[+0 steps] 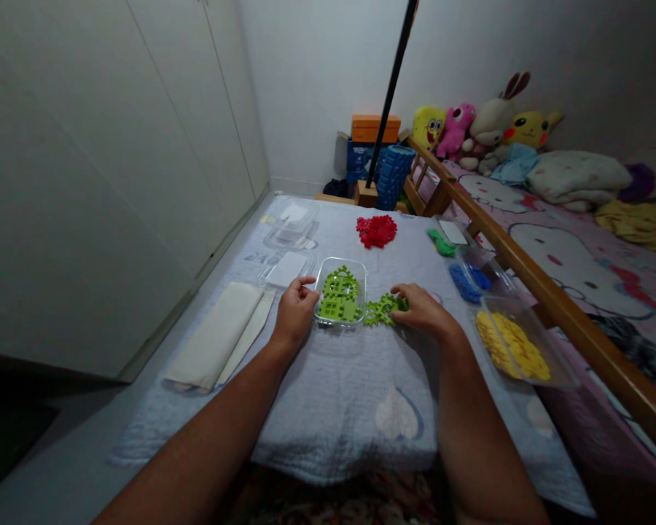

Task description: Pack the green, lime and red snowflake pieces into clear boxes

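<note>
A clear plastic container point(367, 281) stands on the cloth-covered table, with several light green toy building pieces point(340, 295) inside it. My left hand point(296, 310) grips the container's left rim between thumb and fingers. To the right of the container, a small heap of light green gear-shaped pieces point(380, 310) lies on the cloth. My right hand point(418, 310) is at the right end of that heap, its fingers curled and closed around a green piece.
Red pieces point(377, 231) lie farther back. Along the right edge sit containers with green pieces point(441, 243), blue pieces point(469, 282) and yellow pieces point(511, 345). Clear lids point(289, 268) and a folded beige cloth bag point(219, 332) are at left. A wooden bed rail point(525, 273) borders the table.
</note>
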Available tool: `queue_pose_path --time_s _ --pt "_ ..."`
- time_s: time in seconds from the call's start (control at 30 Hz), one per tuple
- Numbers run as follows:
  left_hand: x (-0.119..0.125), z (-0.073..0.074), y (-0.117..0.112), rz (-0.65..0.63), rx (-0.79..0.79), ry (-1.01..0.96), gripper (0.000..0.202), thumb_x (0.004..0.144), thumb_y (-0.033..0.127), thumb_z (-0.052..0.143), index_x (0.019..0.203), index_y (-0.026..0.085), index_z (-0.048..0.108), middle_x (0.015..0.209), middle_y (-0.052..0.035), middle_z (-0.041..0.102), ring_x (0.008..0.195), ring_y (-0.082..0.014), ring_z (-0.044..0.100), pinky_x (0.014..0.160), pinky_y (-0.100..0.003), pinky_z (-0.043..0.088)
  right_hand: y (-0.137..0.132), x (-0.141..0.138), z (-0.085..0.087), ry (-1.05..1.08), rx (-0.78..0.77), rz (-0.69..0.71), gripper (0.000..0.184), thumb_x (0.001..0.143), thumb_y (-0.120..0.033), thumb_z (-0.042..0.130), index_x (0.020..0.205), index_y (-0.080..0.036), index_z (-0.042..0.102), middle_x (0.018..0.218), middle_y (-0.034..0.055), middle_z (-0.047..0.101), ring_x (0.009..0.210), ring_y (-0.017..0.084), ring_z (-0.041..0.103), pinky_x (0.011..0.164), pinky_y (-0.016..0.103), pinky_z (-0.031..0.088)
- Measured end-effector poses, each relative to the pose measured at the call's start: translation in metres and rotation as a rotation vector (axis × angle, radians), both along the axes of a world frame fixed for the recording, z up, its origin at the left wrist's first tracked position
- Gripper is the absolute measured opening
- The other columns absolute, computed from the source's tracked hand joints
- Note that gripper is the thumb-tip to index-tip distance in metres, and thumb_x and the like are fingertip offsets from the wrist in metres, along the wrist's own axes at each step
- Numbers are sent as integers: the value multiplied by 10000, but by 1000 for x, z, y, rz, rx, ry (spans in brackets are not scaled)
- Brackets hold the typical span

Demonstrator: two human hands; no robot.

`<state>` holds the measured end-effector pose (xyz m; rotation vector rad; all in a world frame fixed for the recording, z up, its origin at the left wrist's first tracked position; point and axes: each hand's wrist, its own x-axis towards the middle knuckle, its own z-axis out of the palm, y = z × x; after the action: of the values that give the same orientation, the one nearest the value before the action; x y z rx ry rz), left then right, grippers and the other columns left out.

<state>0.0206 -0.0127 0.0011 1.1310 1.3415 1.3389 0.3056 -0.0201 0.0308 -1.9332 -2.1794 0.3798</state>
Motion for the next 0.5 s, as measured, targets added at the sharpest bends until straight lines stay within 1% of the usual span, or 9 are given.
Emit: queue_pose_path --time_s 0.07,0.17,0.27,0.33,0.4,0.43,0.5 --pt "0 -1 0 -1 0 6 367 728 335 650 1056 171 663 649 73 489 591 -122 493 579 -238 369 2 1 -1 36 22 -1 420 740 -213 774 1155 -204 711 1082 85 714 1013 239 668 925 347 492" --pt "0 -1 0 -1 0 17 366 730 334 648 1058 173 666 652 72 490 596 -123 497 582 -237 371 5 4 -2 120 88 -30 414 734 -230 771 1136 -190 682 1046 85 704 949 235 661 870 351 507" --pt "0 -1 0 1 2 11 363 729 332 649 1055 174 667 647 73 488 589 -122 495 583 -236 373 8 -2 2 224 240 -52 365 743 -262 759 1084 -188 653 1051 100 690 970 258 647 881 382 509" --pt "0 -1 0 -4 2 7 360 728 331 650 1052 175 668 642 74 484 583 -121 489 581 -236 372 9 -14 7 293 358 -17 291 765 -274 741 1030 -209 641 1060 102 688 1012 275 636 920 405 500" --pt "0 -2 1 -2 6 10 359 726 333 652 1049 177 671 642 73 485 584 -122 488 581 -235 370 10 -30 14 348 442 57 223 803 -274 715 1006 -227 635 1083 103 695 1069 287 627 971 423 481" --pt "-1 -3 1 0 9 13 358 725 333 652 1048 179 672 643 73 487 587 -122 489 582 -234 369 11 -40 17 365 468 100 200 822 -266 702 1007 -231 635 1118 106 699 1112 292 618 1002 432 465" --pt "-1 -4 1 4 14 19 358 725 334 652 1047 180 673 645 72 491 590 -123 490 583 -233 368 13 -58 23 356 474 177 179 838 -238 696 1009 -234 644 1201 112 703 1181 299 597 1045 449 428"
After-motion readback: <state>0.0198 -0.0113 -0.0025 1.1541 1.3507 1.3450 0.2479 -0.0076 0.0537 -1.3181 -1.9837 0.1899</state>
